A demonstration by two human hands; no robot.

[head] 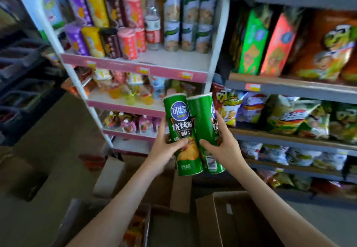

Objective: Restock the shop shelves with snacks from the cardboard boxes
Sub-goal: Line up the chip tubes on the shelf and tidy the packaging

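A grey shelving unit [289, 90] fills the right side. Its upper tier holds a flat green pack [251, 44], a red pack [278, 46] and a big orange snack bag [328, 49], and the tiers below are crowded with crisp bags. Left of it stands a white rack [173, 59] with pink edge strips and small yellow price tags. The rack's top tier carries pale tall tubes [191, 15] stacked two high, a clear bottle [152, 26] with a red label, and rows of purple, yellow, brown and pink packets. The tier under that holds jelly cups [131, 94].

On the floor below are open cardboard boxes. One at the lower right [208, 223] shows only its dark inside. One at the lower left [135, 227] holds orange packets. Another [110, 175] stands behind with its flaps up.

Two green crisp cans are held up side by side and touching, in front of the gap between rack and shelving, above the boxes. The left hand [164, 150] wraps round the left can [181, 123] at its lower half, with the thumb across the front. The right hand [226, 146] clasps the right can [202, 115], with the thumb low and the forefinger stretched up along its side. Both forearms are bare and reach forward. The cans lean slightly outward at their tops.

The left can reads 可比克 in a blue round badge, then 烧烤味 and 薯片 on black. The right can shows a barcode near its base.
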